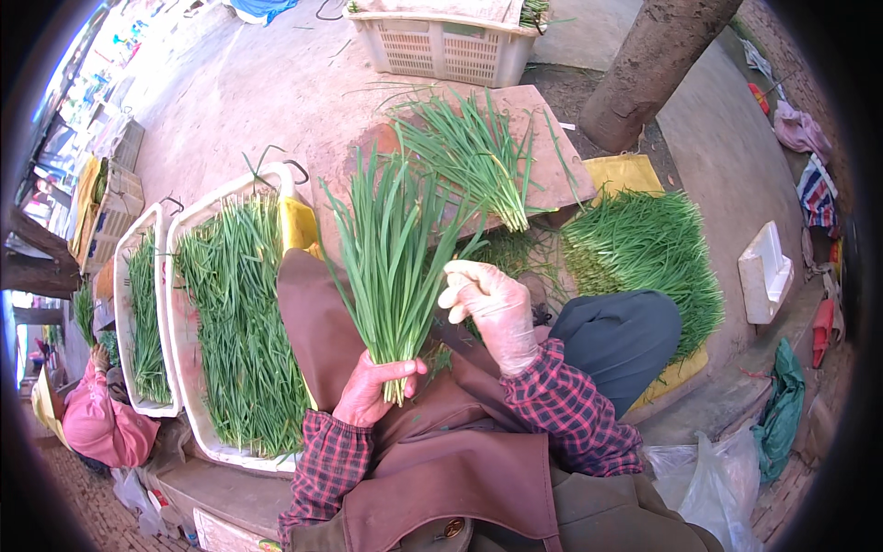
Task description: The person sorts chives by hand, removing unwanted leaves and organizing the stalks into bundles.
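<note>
Left hand point(366, 391) gripped a bunch of greens point(391, 244) by its stems above a brown apron point(451, 497), apparently so leaves fanned free | Right hand point(494, 308) hung beside, fingers curled, grasp unclear

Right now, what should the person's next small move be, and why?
Probably bring the right hand in to the bunch of green leaves and tidy its stray blades. The left hand already grips the bunch low, near its pale stem ends, while the leaves fan out unevenly above; the right hand is raised just beside them, fingers curled.
</note>
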Motion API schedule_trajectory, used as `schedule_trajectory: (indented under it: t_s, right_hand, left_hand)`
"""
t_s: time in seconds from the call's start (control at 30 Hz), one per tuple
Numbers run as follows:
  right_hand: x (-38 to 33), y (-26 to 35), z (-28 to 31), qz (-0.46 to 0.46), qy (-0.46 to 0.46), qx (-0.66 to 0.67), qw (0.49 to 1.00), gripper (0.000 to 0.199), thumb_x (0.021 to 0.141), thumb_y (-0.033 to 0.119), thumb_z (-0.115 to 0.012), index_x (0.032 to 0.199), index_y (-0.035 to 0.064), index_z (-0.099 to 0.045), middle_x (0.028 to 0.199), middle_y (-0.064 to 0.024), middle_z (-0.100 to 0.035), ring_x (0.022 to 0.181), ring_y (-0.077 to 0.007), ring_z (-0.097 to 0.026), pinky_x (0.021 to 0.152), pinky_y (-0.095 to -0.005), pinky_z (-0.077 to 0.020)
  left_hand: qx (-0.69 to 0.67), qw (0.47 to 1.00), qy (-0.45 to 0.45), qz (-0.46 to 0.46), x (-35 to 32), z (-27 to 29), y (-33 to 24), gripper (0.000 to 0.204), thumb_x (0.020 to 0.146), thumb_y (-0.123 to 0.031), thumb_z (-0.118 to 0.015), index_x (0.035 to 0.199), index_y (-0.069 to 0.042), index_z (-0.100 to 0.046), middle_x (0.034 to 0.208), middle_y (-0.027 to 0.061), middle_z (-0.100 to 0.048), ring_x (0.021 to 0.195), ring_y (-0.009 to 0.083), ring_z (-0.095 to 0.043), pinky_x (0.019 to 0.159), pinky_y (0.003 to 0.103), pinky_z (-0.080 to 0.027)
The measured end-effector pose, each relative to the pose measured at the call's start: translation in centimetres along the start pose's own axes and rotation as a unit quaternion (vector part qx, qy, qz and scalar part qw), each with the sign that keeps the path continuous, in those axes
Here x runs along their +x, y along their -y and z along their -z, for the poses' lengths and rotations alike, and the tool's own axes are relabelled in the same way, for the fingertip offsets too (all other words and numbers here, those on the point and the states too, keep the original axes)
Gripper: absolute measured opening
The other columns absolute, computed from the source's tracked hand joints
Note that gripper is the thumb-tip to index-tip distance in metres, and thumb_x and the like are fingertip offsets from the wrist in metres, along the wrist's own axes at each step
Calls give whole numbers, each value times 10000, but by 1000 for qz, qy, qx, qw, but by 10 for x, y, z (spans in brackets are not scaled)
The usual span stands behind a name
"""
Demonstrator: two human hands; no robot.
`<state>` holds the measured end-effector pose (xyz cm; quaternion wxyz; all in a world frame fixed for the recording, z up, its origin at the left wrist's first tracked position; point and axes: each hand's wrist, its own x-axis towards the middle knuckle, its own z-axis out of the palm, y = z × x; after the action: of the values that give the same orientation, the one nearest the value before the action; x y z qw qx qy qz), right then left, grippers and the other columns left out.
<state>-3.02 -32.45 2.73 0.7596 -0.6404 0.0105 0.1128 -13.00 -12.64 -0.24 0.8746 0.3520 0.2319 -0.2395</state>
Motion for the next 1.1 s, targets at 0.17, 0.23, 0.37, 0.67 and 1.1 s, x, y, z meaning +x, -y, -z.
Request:
schedule_trajectory:
  t_s: [0.17, 0.23, 0.37, 0.67, 1.1]
  right_hand:
    - [29, 24, -8, 126, 31, -177, 976, 479, 915, 55, -664, 1383, 65, -563, 810, -61, -692, 611, -127, -631, 591, -266, -524]
    - [52, 15, 2, 224, 43, -337, 914, 607, 883, 129, -704, 1453, 98, -498, 828, -88, -687, 656, -230, -657, 649, -331, -548]
    - [68, 22, 6, 231, 107, -496, 830, 515, 886, 246, -699, 1364, 93, -581, 912, -131, -708, 803, -319, -690, 710, -417, -548]
    - [69, 5, 17, 359, 112, -485, 790, 123, 904, 222, -674, 864, 106, -679, 732, -114, -648, 698, -325, -672, 616, -420, -544]
    - [15, 23, 13, 61, -58, -39, 996, 203, 935, 4, -543, 1062, -17, -700, 776, -71, -701, 553, -78, -593, 501, -219, -449]
  left_hand:
    - [7, 1000, 2, 10, -4, -1, 0, 295, 851, 8, -720, 1124, 7, -605, 865, 137, -700, 568, 165, -612, 502, 260, -500]
    - [12, 999, 7, 32, -6, -2, -1, 334, 849, 5, -721, 1157, -18, -591, 872, 131, -684, 565, 149, -594, 495, 250, -492]
    - [14, 999, 6, 34, -10, -3, 1, 284, 859, -12, -730, 1118, 1, -613, 834, 104, -688, 561, 139, -595, 487, 254, -475]
    - [-2, 999, -8, 46, -13, -3, 0, 193, 899, -74, -708, 1042, -54, -580, 788, 55, -596, 522, 88, -465, 475, 226, -367]
    - [16, 999, -41, -21, -4, -20, -8, 175, 928, -70, -683, 1052, -52, -560, 762, 39, -561, 504, 69, -422, 458, 216, -349]
